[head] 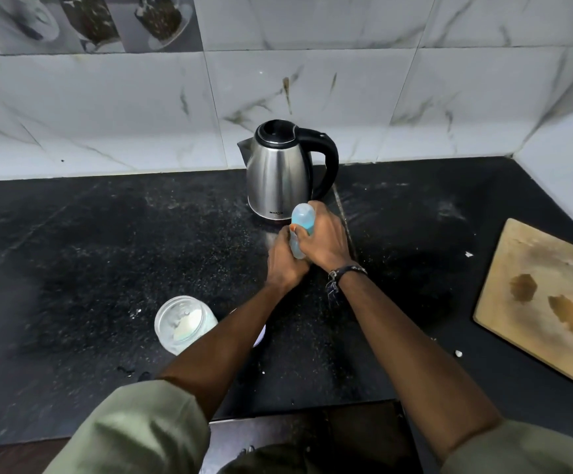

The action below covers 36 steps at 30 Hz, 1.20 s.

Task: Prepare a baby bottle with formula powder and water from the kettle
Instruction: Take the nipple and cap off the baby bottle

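Both hands meet around a small translucent baby bottle (301, 223) with a blue tint, held tilted above the dark speckled counter (90, 254) near the middle of the scene. The right hand (324, 239) wraps its fingers around the bottle's upper body, and the left hand (285, 260) grips the lower end, where its fingers hide whatever part it holds. Just beyond the hands, on the far side, stands a steel kettle (280, 176) with a black lid and handle, its spout turned left and its base so close to the bottle's top that the two overlap in view. To the near left sits an open glass jar (184, 323) holding white powder, partly crossed by the left forearm, which also hides most of a small white object beside it. A wooden cutting board (545, 302) with two dark stains lies at the right edge, well apart. White crumbs dot the counter between board and arms. A dark bracelet (341, 273) circles the right wrist.
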Motion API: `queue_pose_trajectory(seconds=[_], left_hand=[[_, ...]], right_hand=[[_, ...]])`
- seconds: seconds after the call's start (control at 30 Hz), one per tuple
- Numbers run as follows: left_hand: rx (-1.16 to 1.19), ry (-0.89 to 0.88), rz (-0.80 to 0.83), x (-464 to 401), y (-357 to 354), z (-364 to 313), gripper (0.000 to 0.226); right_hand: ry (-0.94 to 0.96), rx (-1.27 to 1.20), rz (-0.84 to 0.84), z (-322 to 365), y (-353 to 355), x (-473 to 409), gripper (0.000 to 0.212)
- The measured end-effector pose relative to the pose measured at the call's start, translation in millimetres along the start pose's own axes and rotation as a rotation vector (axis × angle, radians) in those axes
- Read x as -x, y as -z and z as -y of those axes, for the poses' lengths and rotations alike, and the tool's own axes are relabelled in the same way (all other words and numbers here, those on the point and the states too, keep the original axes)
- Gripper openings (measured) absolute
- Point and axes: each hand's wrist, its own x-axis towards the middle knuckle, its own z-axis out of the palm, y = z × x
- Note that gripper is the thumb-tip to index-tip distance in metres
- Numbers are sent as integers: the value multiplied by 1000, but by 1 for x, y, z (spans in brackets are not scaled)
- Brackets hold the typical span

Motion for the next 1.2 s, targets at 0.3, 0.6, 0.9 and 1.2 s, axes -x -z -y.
queue_pose_trajectory(seconds=[0.3, 0.6, 0.9, 1.2], left_hand=[[133, -173, -247, 56, -3, 0, 20], [237, -252, -197, 136, 25, 3, 23], [51, -245, -218, 169, 38, 13, 51], [-20, -220, -302, 184, 41, -1, 52]], right_hand=[[94, -119, -55, 16, 35, 63, 50], [161, -111, 17, 36, 47, 143, 57], [28, 229, -2, 66, 53, 163, 72], [-125, 253, -44, 81, 48, 172, 72]])
